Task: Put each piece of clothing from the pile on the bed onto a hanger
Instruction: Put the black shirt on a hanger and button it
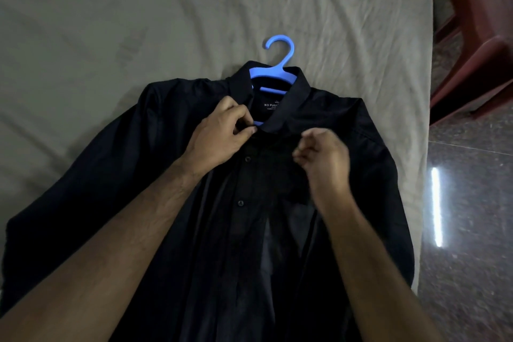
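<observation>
There is only one camera. It sits on the person's head and looks forward and down at the bed (83, 22). It is close: both arms reach in from the bottom edge, and the left hand (219, 133) and right hand (323, 159) sit near the middle of the picture. The shirt (116, 189) fills the lower half, and the hanger (277, 64) lies just above the middle. The far part of the bed fills the top. The lens is wide, so the right edge of the bed looks bent. Past that edge you can see the floor (472, 203) and a red chair (480, 36) in the top right corner.
</observation>
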